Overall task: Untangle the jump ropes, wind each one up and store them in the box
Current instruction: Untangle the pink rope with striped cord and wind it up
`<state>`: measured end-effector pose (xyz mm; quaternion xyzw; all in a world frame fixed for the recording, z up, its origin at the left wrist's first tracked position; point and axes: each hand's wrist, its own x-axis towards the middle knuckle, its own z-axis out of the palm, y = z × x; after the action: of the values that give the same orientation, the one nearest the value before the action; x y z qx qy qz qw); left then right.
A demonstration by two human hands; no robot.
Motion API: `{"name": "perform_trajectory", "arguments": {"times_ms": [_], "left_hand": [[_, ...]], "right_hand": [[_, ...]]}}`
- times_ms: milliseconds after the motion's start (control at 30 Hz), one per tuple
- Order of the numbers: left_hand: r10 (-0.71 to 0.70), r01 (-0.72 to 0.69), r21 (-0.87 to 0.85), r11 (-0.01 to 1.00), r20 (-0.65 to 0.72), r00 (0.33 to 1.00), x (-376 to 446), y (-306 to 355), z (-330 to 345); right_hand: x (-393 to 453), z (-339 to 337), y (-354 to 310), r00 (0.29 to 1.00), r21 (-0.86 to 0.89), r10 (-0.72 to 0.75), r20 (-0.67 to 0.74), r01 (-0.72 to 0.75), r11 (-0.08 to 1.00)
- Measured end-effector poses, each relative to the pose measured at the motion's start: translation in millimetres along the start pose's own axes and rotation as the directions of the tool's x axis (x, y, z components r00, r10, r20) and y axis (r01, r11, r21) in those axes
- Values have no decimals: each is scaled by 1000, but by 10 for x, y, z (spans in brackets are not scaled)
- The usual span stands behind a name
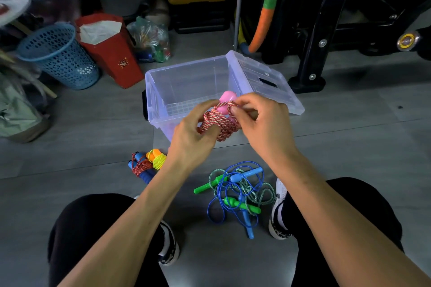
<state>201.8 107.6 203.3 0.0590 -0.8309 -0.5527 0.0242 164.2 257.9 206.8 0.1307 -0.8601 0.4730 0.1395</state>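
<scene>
Winding the pink rope over the box

The pink rope (219, 121), nearly wound, sits just in front of the empty box (186, 86), gripped by the left hand (196, 135) while the right hand (258, 119) pinches its top turn. If that pinch slips, the coil may spring loose. Two wound ropes (147, 163) lie left of the box; the blue-green tangle (238, 193) lies nearer the person.

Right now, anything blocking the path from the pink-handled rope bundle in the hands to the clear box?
Nothing visible. The pink-handled red-and-white braided rope bundle, held by the left hand and right hand, sits right over the near rim of the clear plastic storage box. The box is open, its lid lying off to the right.
</scene>
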Motion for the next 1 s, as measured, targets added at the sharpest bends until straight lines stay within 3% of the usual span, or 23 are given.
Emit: {"name": "perform_trajectory", "arguments": {"times_ms": [67, 200, 367, 500, 633, 733, 1000], "left_hand": [[5, -5, -16, 1000, -16, 1000, -6, 1, 12], [21, -25, -64, 998, -52, 998, -27, 27, 26], [23, -33, -73, 997, -128, 992, -34, 19, -14], [23, -31, -59, 998, -135, 991, -67, -29, -49], [54, -57, -21, 998, -127, 990, -93, -27, -49], [27, -32, -35, 999, -133, 991, -106, 1, -53], [6, -9, -20, 1000, -154, 988, -92, -17, 0]], "right_hand": [[-19, 41, 4, 998, -32, -47, -50, 45, 998], [-39, 124, 13, 959, -272, -276, -61, 250, 929], [-95, 167, 33, 923, -363, -375, 85, 379, 851], [-118, 200, -1, 939, -329, -299, 169, 340, 881], [-105, 197, -59, 985, -126, -12, 171, 34, 991], [-57, 178, -73, 977, -83, 30, 212, -12, 996], [-141, 176, -94, 986, -414, -13, 167, 82, 906]]}}
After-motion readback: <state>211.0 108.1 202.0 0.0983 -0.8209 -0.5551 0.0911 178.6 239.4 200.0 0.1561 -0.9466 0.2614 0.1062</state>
